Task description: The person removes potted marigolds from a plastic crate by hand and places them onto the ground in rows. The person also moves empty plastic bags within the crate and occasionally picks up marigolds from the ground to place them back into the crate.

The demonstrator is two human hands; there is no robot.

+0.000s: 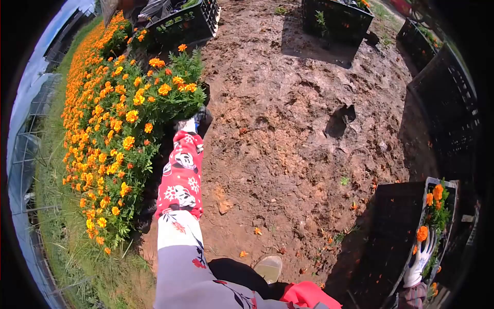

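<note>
My left arm, in a red patterned sleeve cover [180, 170], reaches forward to the row of flowers. At its end my gloved left hand [190, 125], partly in shadow, is closed at the base of a potted marigold [177, 87]. This plant has orange blooms and leafy green stems; a bit of its dark pot shows beside the hand, and leaves cover the rest. My right hand is out of view; only some red cloth [309, 295] shows at the bottom edge.
Dense marigolds [108, 134] line the left side. Black crates stand at the top left [180, 28], top right [337, 23] and lower right [391, 211]. Another person's white-gloved hand [423, 257] touches marigolds in the lower-right crate. Muddy, uneven ground [283, 154] lies between, with a shoe [269, 269] below.
</note>
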